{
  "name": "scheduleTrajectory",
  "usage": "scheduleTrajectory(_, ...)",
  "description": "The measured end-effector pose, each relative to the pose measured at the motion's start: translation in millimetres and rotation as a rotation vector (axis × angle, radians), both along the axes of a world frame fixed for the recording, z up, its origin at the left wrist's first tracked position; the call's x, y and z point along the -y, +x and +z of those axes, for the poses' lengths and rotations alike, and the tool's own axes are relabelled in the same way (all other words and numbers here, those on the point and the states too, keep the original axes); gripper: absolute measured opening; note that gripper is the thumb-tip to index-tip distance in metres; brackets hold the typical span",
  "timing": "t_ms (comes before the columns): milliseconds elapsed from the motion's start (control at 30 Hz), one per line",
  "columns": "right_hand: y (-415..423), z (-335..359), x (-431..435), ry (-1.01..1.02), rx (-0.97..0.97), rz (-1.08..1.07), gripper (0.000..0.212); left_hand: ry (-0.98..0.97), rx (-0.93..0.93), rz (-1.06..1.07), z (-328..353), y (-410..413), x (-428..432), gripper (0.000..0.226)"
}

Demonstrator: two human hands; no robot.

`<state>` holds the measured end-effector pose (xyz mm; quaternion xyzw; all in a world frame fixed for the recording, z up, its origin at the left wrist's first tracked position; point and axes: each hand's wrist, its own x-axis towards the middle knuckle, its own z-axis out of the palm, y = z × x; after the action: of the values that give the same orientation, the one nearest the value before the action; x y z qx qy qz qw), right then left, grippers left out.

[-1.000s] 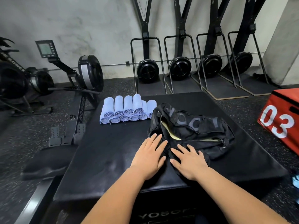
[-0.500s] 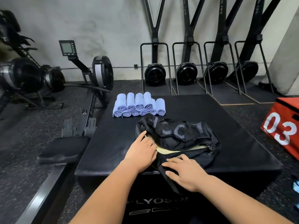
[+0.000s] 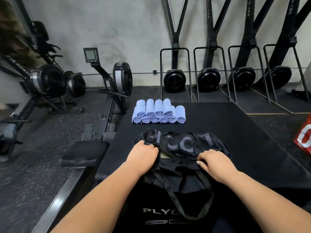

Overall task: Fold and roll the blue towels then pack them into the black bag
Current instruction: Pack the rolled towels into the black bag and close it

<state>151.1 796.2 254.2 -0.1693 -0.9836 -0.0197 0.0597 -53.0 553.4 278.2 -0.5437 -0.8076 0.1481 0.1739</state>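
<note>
Plyo box (image 3: pixel 252 148) top: left hand (image 3: pixel 143 151), right hand (image 3: pixel 213 159), each grip tight on black bag (image 3: pixel 181 142) rim.

2 bare forearms reach forward and converge, both grips closed, low and near each other.
The left grip (image 3: pixel 143 153) lies knuckles up, fingers curled over the rim of the black bag (image 3: pixel 183 143). The right grip (image 3: pixel 214 161) holds the same rim, fingers bent under, thumb pointing inward.

You're seeing dim, even indoor light with soft shadows, wide-angle bending at the edges and slight blur at the far left.
</note>
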Motion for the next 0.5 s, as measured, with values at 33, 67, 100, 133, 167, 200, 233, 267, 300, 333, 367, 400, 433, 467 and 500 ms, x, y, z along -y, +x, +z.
scheduleTrajectory(33, -1.2, -0.6, 1.8, -0.029, -0.019, 0.036, 0.036, 0.006, 0.018, 0.033, 3.1, 1.7, 0.4, 0.007)
scheduleTrajectory(67, -2.7, 1.0, 5.1, -0.064, -0.040, 0.056, 0.044, 0.031, 0.039, 0.064, 6.5, 2.8, 0.7, 0.012)
scheduleTrajectory(100, -3.8, 2.2, 7.5, -0.099, -0.062, 0.058, 0.053, 0.056, 0.068, 0.088, 10.2, 3.3, 0.5, 0.021)
scheduleTrajectory(133, -4.1, 4.5, 10.6, -0.108, -0.075, 0.050, 0.063, 0.077, 0.101, 0.108, 14.8, 3.3, 0.1, 0.033)
scheduleTrajectory(167, -5.0, 4.6, 12.2, -0.093, -0.089, 0.045, 0.069, 0.087, 0.127, 0.126, 18.8, 2.3, 0.3, 0.050)
scheduleTrajectory(200, -5.2, 5.5, 13.3, -0.055, -0.095, 0.041, 0.070, 0.088, 0.149, 0.139, 23.6, 1.2, 0.3, 0.068)
scheduleTrajectory(233, -5.8, 5.9, 12.4, -0.013, -0.108, 0.057, 0.061, 0.090, 0.173, 0.147, 28.3, -0.2, 0.8, 0.085)
scheduleTrajectory(267, -5.6, 8.1, 11.1, 0.027, -0.117, 0.065, 0.046, 0.100, 0.197, 0.148, 33.8, -0.7, 0.6, 0.098)
scheduleTrajectory(300, -5.6, 9.2, 8.0, 0.051, -0.125, 0.081, 0.031, 0.114, 0.212, 0.143, 38.4, -1.8, 0.1, 0.107)
scheduleTrajectory(333, -6.3, 14.3, 6.3, 0.066, -0.137, 0.080, 0.034, 0.128, 0.216, 0.134, 42.8, -3.8, -1.1, 0.113)
scheduleTrajectory(367, -7.7, 19.8, 3.9, 0.073, -0.129, 0.066, 0.051, 0.130, 0.202, 0.117, 46.3, -5.8, -2.7, 0.119)
scheduleTrajectory(400, -9.7, 26.4, 1.0, 0.091, -0.093, 0.029, 0.069, 0.118, 0.167, 0.090, 49.8, -8.7, -4.7, 0.123)
scheduleTrajectory(433, -12.8, 32.3, -2.5, 0.122, -0.067, 0.004, 0.084, 0.099, 0.118, 0.059, 51.6, -12.0, -5.8, 0.126)
scheduleTrajectory(467, -15.8, 39.5, -4.7, 0.151, -0.030, -0.018, 0.097, 0.072, 0.070, 0.030, 51.6, -15.7, -6.2, 0.129)
scheduleTrajectory(500, -19.8, 46.4, -7.0, 0.165, -0.007, -0.030, 0.109, 0.046, 0.030, 0.003, 50.5, -19.1, -6.0, 0.132)
